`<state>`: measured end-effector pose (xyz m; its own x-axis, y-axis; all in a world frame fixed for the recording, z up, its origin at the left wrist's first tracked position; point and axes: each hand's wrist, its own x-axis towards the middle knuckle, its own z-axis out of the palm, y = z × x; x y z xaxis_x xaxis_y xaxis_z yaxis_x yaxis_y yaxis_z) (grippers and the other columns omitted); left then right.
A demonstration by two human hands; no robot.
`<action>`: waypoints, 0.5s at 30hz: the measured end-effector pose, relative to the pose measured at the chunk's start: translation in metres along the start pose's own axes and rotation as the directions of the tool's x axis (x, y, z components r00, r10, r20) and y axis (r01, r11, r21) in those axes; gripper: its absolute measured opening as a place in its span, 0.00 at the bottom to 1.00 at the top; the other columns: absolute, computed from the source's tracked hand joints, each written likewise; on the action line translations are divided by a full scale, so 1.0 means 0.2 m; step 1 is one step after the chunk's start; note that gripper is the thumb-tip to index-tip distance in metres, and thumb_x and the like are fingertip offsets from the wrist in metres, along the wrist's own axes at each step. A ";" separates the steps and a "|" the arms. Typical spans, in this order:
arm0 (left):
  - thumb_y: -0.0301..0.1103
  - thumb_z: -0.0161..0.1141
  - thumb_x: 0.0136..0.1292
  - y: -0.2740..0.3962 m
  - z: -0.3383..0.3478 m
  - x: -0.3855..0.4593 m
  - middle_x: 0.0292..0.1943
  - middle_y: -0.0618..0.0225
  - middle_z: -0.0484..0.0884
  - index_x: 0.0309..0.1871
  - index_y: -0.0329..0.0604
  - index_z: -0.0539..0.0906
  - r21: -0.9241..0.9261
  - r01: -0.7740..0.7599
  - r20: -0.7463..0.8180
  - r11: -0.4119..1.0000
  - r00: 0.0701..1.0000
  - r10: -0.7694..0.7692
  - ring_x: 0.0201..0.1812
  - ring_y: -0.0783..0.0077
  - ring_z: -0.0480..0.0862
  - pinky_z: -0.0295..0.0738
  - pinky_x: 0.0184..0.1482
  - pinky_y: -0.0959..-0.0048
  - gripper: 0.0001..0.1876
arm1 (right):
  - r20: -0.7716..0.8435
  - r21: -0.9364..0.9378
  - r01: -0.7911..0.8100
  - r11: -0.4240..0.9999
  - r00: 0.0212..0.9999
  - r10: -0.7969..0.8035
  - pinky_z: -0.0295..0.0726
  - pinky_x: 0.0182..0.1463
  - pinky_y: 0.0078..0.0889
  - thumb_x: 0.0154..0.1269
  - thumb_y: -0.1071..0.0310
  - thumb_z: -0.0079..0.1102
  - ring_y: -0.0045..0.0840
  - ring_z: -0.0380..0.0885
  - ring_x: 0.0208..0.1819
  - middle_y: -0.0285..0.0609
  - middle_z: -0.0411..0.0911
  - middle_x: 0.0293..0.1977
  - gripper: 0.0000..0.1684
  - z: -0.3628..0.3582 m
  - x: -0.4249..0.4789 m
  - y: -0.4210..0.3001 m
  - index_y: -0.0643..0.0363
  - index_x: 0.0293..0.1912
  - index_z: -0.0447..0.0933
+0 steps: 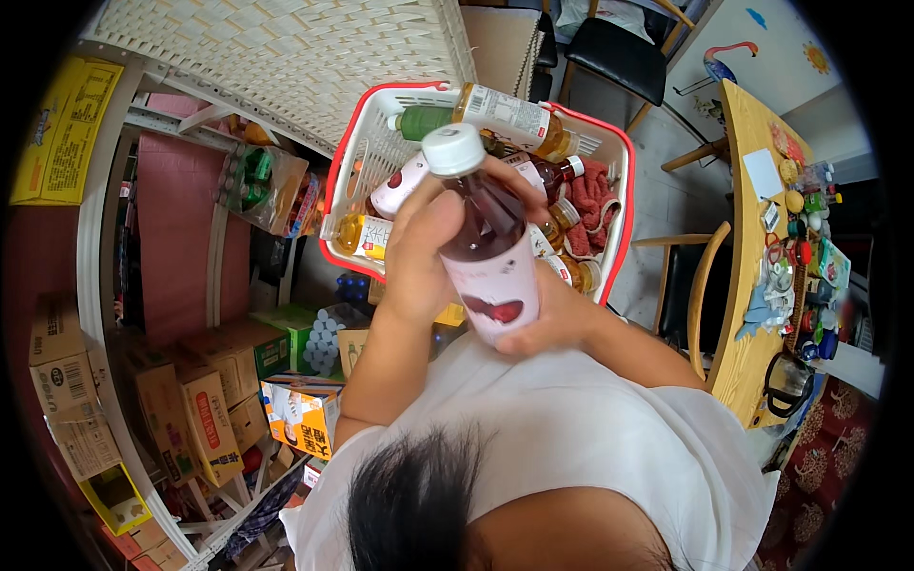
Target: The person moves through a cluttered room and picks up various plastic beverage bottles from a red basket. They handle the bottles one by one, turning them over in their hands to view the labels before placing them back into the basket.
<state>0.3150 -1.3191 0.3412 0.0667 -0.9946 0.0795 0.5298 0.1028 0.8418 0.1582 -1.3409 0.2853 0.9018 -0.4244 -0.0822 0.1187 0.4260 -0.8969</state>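
Observation:
A plastic bottle of dark red drink point(493, 285) with a white screw cap and a pink label showing red fruit is held up, cap end away from my body. Around its shoulder my left hand point(421, 250) is closed. My right hand point(553, 314) grips the lower end, thumb near the base. Behind it is a white plastic basket point(343, 185) with a red rim. Inside lie a large bottle of amber drink point(510, 114), a green bottle point(425, 123), another dark red bottle point(550, 171) and a red knitted cloth point(593, 207).
On the left, a metal shelving frame point(89, 257) stands by cardboard boxes point(207, 421) and plastic-wrapped bottles point(250, 178). A woven panel point(285, 57) rises beyond. To the right are a wooden chair point(685, 285) and a cluttered wooden table point(742, 314).

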 end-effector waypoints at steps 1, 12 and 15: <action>0.56 0.57 0.64 0.00 -0.01 0.01 0.42 0.46 0.84 0.58 0.29 0.72 -0.101 0.041 0.103 0.994 0.994 -0.031 0.43 0.56 0.87 0.82 0.48 0.62 0.35 | 0.091 0.064 -0.003 0.998 0.996 -0.002 0.78 0.54 0.31 0.44 0.56 0.79 0.25 0.79 0.49 0.43 0.80 0.46 0.42 0.00 -0.01 0.01 0.61 0.57 0.72; 0.33 0.73 0.47 -0.03 -0.08 -0.08 0.51 0.57 0.81 0.65 0.31 0.68 0.195 0.140 0.024 0.971 0.989 -0.147 0.51 0.67 0.83 0.77 0.56 0.66 0.41 | -0.145 0.012 0.040 0.999 0.989 -0.038 0.75 0.57 0.28 0.49 0.57 0.74 0.21 0.76 0.53 0.37 0.76 0.51 0.44 0.05 0.01 -0.01 0.60 0.63 0.66; 0.30 0.74 0.49 -0.03 -0.07 -0.08 0.54 0.58 0.80 0.65 0.30 0.68 0.226 0.133 -0.040 0.965 0.991 -0.127 0.54 0.69 0.81 0.76 0.59 0.66 0.39 | -0.169 -0.029 -0.018 0.999 0.986 0.013 0.76 0.57 0.28 0.50 0.62 0.73 0.20 0.75 0.52 0.37 0.76 0.51 0.42 0.06 0.01 -0.01 0.60 0.63 0.66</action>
<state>0.3224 -1.3029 0.3285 0.0328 -0.9982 -0.0494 0.3290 -0.0359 0.9436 0.1648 -1.3338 0.2919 0.8200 -0.5477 -0.1659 0.0902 0.4100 -0.9076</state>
